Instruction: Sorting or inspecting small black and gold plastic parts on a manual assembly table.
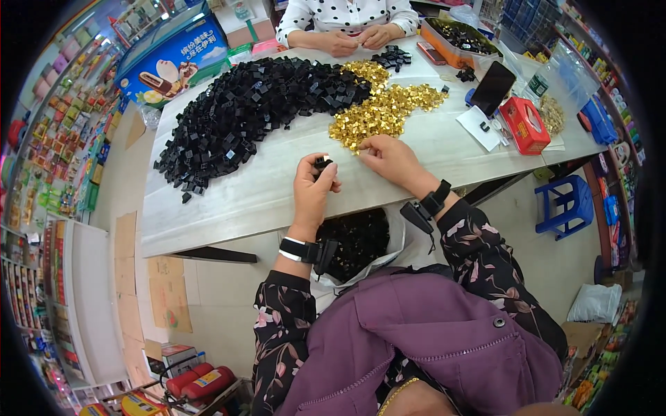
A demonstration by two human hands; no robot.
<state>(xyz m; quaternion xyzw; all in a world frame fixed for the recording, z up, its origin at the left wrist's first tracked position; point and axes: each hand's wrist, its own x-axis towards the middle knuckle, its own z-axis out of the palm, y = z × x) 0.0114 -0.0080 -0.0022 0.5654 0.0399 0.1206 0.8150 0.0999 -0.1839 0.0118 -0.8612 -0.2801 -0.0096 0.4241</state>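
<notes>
My left hand is closed around a small black plastic piece, raised over the near side of the table; a small pale or shiny spot shows on it. My right hand reaches to the near edge of a heap of small gold pieces, thumb and forefinger pinched together there. Whatever lies between those fingertips is too small to make out. A large heap of black square plastic pieces curves across the table's left and middle, touching the gold heap.
A person in a dotted shirt works across the table, hands together by a small black pile. At right are a phone, a red box and a filled container. Below the edge stands a sack of dark pieces.
</notes>
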